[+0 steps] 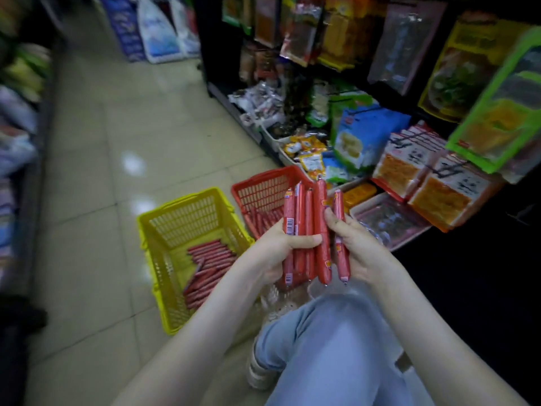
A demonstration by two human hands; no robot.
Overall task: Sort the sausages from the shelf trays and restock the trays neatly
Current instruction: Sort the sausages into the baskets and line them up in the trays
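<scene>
Gripping a bundle of red sausages (298,212) upright, the left hand (278,250) has its fingers curled behind the bundle and its thumb laid across the front. Barcode labels on two of the sausages face the camera.

The right hand (355,247) is curled round one separate sausage (339,205), also upright and just beside the bundle. One of its fingertips rests against the tallest sausage at the bundle's edge.

Both hands are up and to the right of the yellow basket (155,273), over the person's knee in light blue jeans (336,347).

The yellow basket stands on the tiled floor (117,171). A loose pile of sausages (207,268) lies flat along its bottom, mostly on the side nearer the hands.

A red basket (263,191) stands just beside the yellow basket's far right corner, with more sausages (263,221) at its bottom.

Right of the yellow basket, past the red one, the shelf trays (389,221) sit low on the rack. Their contents are blurred, and packets in one tray cannot be identified.

Hanging snack packets (409,168) fill the rack above those trays.
</scene>
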